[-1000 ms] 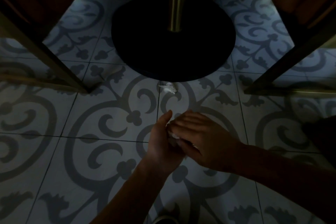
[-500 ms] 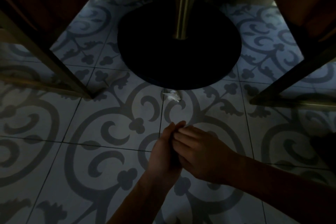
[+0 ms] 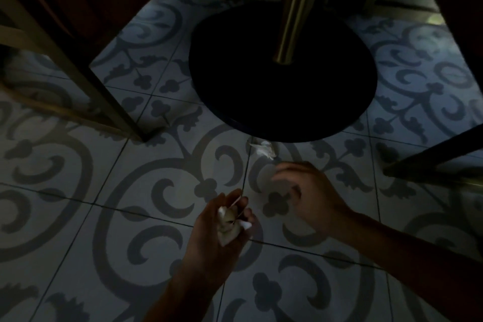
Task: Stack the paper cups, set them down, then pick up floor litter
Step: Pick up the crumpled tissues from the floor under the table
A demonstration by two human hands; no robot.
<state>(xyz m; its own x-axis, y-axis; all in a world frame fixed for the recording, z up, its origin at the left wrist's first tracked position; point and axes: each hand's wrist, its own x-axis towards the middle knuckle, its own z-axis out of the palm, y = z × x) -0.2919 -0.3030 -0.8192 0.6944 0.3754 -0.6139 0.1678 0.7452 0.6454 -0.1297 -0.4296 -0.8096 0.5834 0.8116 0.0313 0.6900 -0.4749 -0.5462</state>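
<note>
My left hand [image 3: 222, 227] is curled around a small wad of crumpled litter [image 3: 228, 225], pale paper with thin sticks poking out of it. My right hand [image 3: 305, 196] hovers to the right of it, fingers apart and blurred, holding nothing. A crumpled white scrap of paper [image 3: 262, 149] lies on the patterned tile floor just beyond my right fingertips, at the near edge of the round black table base [image 3: 282, 91]. No paper cups are in view.
A brass table post [image 3: 292, 8] rises from the black base. Brass chair legs [image 3: 86, 86] stand at the left, and a dark chair leg [image 3: 431, 157] at the right. Open tiled floor [image 3: 130, 217] lies around my hands.
My hands were pressed together over the litter; now the right hand has pulled away and moved forward toward the white scrap, leaving the wad in my left hand.
</note>
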